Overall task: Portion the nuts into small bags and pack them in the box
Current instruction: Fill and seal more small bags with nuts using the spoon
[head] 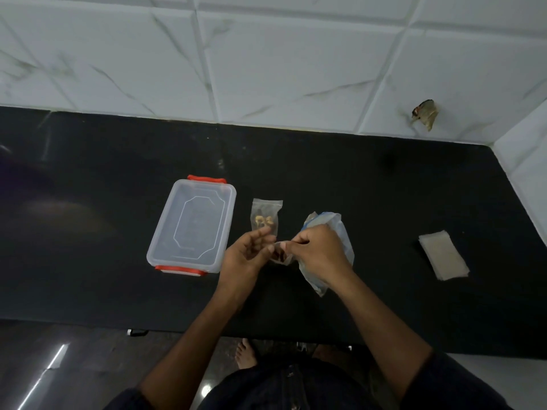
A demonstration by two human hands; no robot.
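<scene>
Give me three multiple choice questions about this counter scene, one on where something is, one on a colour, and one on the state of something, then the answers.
1. Where does the stack of empty small bags lie?
A. On the counter to the right of both hands
B. Inside the box
C. Left of the box

2. What colour are the latches on the clear plastic box?
A. Blue
B. Orange-red
C. Green

3. What state is the box in?
A. Lid off, full of bags
B. Lid on, nothing visible inside
C. Tipped on its side

Answers: 1 A, the stack sits alone at far right on the black counter. 2 B, orange-red clips show at both short ends. 3 B, the clear lid lies flat on top, and the one filled small bag lies outside, beside it.
</scene>
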